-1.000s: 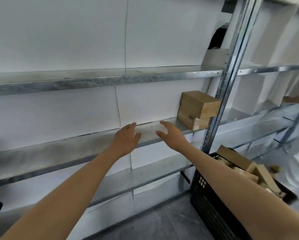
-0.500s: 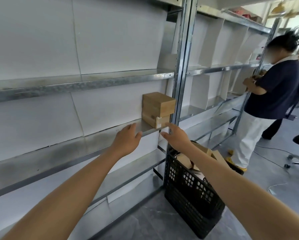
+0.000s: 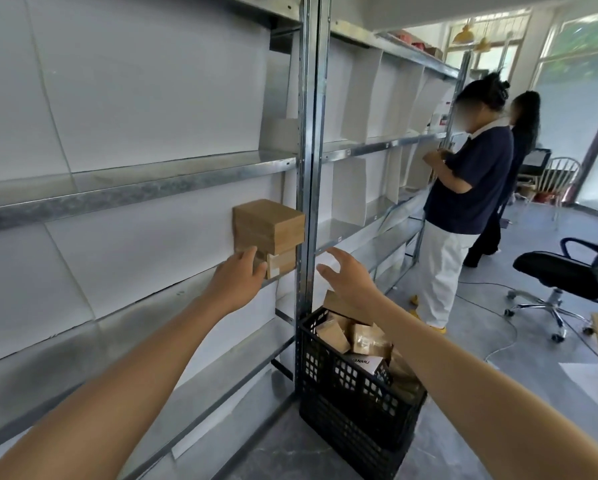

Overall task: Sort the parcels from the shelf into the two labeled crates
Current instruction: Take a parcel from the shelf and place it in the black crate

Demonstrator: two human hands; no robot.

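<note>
Your left hand is open at the two stacked parcels at the shelf end, right hand open beside the post: bring it round and squeeze both sides evenly.

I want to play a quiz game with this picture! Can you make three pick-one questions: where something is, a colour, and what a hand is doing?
1. Where is the black crate?
A) on the floor by the shelf post
B) on the top shelf
C) on the office chair

2. What colour are the parcels stacked on the shelf?
A) blue
B) brown
C) red

3. What is the right hand doing?
A) gripping a parcel
B) pulling the crate
C) reaching out, open and empty

Answers: 1 A, it stands on the floor at the post's foot; 2 B, plain brown cardboard; 3 C, its fingers are spread in the air.
</note>
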